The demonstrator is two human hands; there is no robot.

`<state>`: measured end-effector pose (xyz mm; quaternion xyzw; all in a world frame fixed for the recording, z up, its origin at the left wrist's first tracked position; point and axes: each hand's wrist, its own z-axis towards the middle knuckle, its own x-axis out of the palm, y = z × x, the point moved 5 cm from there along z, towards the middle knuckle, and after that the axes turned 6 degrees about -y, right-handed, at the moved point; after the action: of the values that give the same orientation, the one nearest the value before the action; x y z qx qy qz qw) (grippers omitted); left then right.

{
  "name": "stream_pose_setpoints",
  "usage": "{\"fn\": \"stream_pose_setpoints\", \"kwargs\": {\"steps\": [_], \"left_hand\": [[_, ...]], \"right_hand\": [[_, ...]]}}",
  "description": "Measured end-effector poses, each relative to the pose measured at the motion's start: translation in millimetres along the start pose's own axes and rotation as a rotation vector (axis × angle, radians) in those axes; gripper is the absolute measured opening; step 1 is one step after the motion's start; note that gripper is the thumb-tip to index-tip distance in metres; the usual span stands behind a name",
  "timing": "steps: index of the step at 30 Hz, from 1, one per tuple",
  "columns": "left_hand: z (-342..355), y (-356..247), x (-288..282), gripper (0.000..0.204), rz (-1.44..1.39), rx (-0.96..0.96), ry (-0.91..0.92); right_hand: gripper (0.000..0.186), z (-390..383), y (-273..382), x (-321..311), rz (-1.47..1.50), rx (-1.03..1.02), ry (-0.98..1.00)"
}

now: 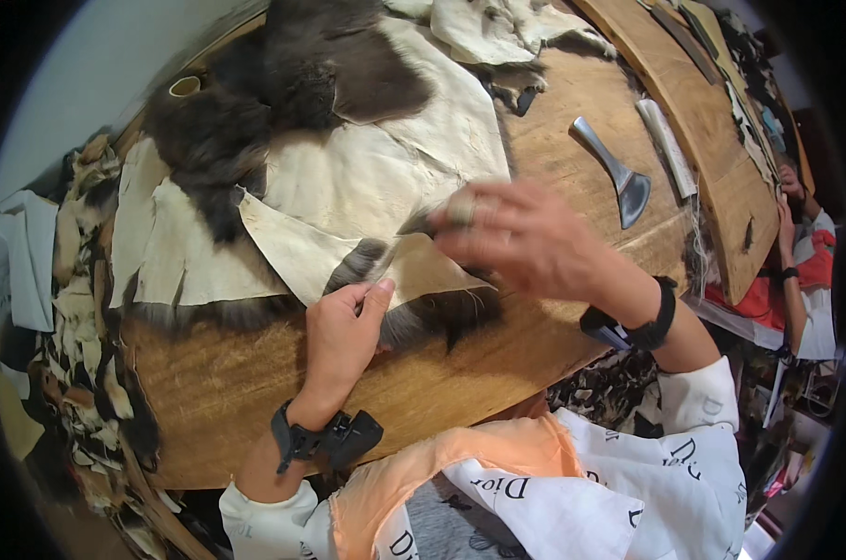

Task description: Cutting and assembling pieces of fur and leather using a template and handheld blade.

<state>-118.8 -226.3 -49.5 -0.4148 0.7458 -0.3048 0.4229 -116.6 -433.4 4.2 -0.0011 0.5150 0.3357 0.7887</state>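
Observation:
A fur pelt [385, 149], pale skin side up with dark grey fur along its edges, lies spread over a wooden table [255, 383]. At its near edge my left hand [343, 331] is closed, thumb and fingers pinching a folded flap of the pelt. My right hand [521, 233] hovers at the same flap, just right of the left. It is smeared by motion, so its grip and anything in it cannot be made out. A pale band [460, 209] circles one of its fingers. On the table to the right rests a metal blade tool [619, 173] with a flared end.
Dark fur pieces [348, 75] lie across the pelt's far side. A raised wooden board [693, 121] and a white roll [667, 147] border the right. Fur scraps [87, 327] heap along the left edge. Another person's arm [789, 271] shows at far right.

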Motion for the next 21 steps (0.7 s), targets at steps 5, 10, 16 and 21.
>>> {"fn": "stream_pose_setpoints", "kwargs": {"steps": [5, 10, 16, 21], "left_hand": [[-6.0, -3.6, -1.0, 0.030, 0.071, -0.037, 0.033], [-34.7, -73.6, -27.9, 0.019, 0.841, 1.074, -0.486], [-4.1, -39.5, -85.9, 0.036, 1.059, 0.883, -0.462], [-23.1, -57.9, -49.3, 0.037, 0.980, 1.078, -0.275]], "right_hand": [[0.047, -17.8, 13.3, 23.8, -0.014, -0.330, 0.484], [0.056, -16.3, 9.9, 23.6, 0.091, -0.274, 0.577], [0.061, -16.6, 8.9, 24.5, 0.094, -0.278, 0.555], [0.060, -16.2, 9.7, 21.7, 0.108, -0.261, 0.519]]}}
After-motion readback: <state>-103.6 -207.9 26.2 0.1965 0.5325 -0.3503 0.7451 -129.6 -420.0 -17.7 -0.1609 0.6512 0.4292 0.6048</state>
